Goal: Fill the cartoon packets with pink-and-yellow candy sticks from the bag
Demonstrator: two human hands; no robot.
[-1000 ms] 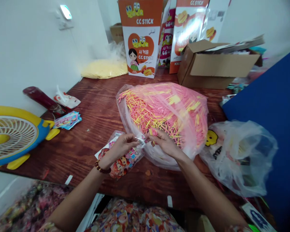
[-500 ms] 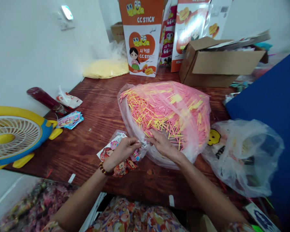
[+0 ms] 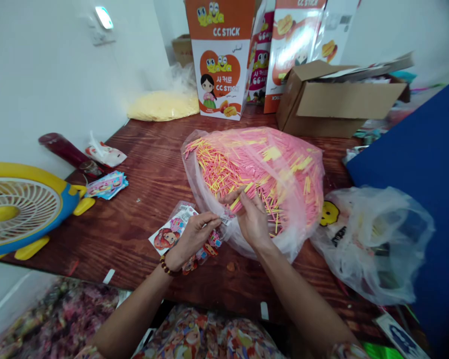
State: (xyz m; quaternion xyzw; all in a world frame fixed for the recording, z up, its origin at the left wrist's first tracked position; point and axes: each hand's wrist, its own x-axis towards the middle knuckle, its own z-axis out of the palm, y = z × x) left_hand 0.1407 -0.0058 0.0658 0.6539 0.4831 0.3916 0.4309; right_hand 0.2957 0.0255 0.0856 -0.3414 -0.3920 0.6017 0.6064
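My left hand (image 3: 194, 235), with a beaded bracelet at the wrist, pinches the edge of a small clear printed plastic packet (image 3: 225, 220). Pink and yellow sticks (image 3: 237, 203) are gripped in the fingers of my right hand (image 3: 254, 223), just above that packet. Behind both hands lies a large clear bag (image 3: 189, 169), its mouth toward me, full of short pink and yellow sticks (image 3: 220, 172). Under and beside my left forearm, several printed packets with a red-haired cartoon figure (image 3: 167, 238) lie on the table.
On the wooden table (image 3: 153, 164), a yellow-blue fan (image 3: 60, 209) and blue-pink packets (image 3: 108, 184) are at left. A white plastic bag (image 3: 381, 239) and blue panel (image 3: 407, 149) stand right. Cartons (image 3: 220, 75) and an open cardboard box (image 3: 344, 104) line the back.
My right hand has risen slightly from the bag's mouth and turned upward, bringing pink and yellow sticks into clear view. My left hand stays at the packet, shifted only slightly.
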